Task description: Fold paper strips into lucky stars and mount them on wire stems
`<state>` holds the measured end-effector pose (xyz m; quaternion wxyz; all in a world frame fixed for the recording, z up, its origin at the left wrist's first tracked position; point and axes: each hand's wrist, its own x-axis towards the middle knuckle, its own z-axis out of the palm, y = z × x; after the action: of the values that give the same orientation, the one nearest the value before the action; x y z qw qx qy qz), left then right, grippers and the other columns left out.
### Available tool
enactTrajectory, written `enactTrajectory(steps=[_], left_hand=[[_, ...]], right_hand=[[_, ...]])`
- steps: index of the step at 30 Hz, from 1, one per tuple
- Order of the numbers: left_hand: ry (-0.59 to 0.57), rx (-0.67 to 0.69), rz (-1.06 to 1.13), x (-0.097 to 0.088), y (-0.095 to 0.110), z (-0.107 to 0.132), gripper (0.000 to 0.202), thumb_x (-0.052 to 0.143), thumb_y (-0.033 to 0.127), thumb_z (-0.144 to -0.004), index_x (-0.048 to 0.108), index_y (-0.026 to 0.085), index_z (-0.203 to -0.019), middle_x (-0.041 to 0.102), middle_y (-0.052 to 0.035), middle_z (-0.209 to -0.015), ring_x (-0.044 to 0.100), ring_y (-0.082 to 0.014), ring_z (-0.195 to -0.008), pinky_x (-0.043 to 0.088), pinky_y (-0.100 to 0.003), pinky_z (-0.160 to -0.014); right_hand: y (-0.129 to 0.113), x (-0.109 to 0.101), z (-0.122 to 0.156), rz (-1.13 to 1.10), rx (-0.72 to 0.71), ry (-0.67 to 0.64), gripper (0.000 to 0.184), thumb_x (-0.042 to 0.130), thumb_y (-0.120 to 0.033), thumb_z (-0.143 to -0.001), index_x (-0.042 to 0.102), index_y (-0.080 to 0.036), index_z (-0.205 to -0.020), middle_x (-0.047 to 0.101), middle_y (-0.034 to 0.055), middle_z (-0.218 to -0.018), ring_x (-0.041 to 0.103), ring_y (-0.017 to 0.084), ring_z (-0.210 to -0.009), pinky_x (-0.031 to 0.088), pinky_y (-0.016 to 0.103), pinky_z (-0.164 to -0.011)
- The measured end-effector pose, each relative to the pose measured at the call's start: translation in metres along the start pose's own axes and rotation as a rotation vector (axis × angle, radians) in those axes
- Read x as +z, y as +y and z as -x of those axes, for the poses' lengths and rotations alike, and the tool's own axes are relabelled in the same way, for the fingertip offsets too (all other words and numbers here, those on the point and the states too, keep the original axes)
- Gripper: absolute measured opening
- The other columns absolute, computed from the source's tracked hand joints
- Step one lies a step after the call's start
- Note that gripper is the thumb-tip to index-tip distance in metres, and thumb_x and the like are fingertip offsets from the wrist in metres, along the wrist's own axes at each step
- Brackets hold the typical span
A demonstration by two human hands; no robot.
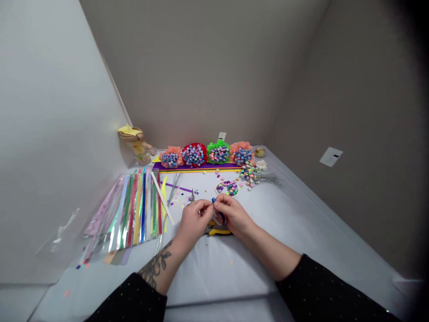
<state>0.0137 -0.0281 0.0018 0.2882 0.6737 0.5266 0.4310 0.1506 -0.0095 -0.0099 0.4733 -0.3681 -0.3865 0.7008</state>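
Left hand (193,222) and right hand (233,216) both pinch a narrow glossy blue paper strip (217,209) at the fingertips, just above yellow-handled scissors (218,231); loosened fingers could let the slippery strip drop onto them.

Blue strip (218,213): deep glossy blue; pliers (219,231): yellow handles, black near the joint; sleeves (130,299): black, fine pale dots; forearm tattoo (154,268): dark floral linework; fanned paper strips (140,208): pink, green, red, yellow, blue, some iridescent; tissue rosettes (200,147): coral, red, green, coral, under blue-lilac-pink paper stars; backing band (196,166): purple, yellow lower edge.
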Motion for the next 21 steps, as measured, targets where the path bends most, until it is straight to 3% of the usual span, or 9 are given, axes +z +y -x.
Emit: enactTrajectory(steps=[3,12,21], left_hand=[[-0.023,0.003,-0.004,0.0005,-0.0013,0.0001,0.018,0.05,0.024,-0.081,0.066,0.018,-0.074,0.067,-0.0011,-0.071,0.057,-0.0132,-0.064,0.042,-0.022,-0.061],[0.02,0.015,-0.08,0.0025,-0.0033,0.0005,0.016,0.051,0.022,-0.08,0.065,0.018,-0.072,0.067,-0.0007,-0.071,0.057,-0.0133,-0.064,0.042,-0.022,-0.062],[0.009,-0.122,0.029,0.0009,0.0006,-0.0032,0.014,0.053,0.023,-0.077,0.063,0.016,-0.071,0.064,-0.0001,-0.065,0.056,-0.0132,-0.061,0.042,-0.022,-0.058]], right_hand=[[-0.0029,0.0026,0.0011,-0.026,0.023,-0.002,0.027,0.071,-0.032,-0.062,0.052,-0.018,-0.074,0.048,-0.0085,-0.044,0.035,0.005,-0.034,0.026,0.017,-0.034],[-0.001,0.0019,0.0003,0.059,0.002,0.029,0.02,0.065,-0.028,-0.065,0.049,-0.018,-0.059,0.046,-0.0078,-0.038,0.033,0.005,-0.03,0.022,0.017,-0.03],[0.0019,-0.0001,0.0001,0.078,-0.006,0.033,0.026,0.068,-0.033,-0.066,0.049,-0.017,-0.058,0.047,-0.0072,-0.04,0.033,0.004,-0.03,0.022,0.016,-0.03]])
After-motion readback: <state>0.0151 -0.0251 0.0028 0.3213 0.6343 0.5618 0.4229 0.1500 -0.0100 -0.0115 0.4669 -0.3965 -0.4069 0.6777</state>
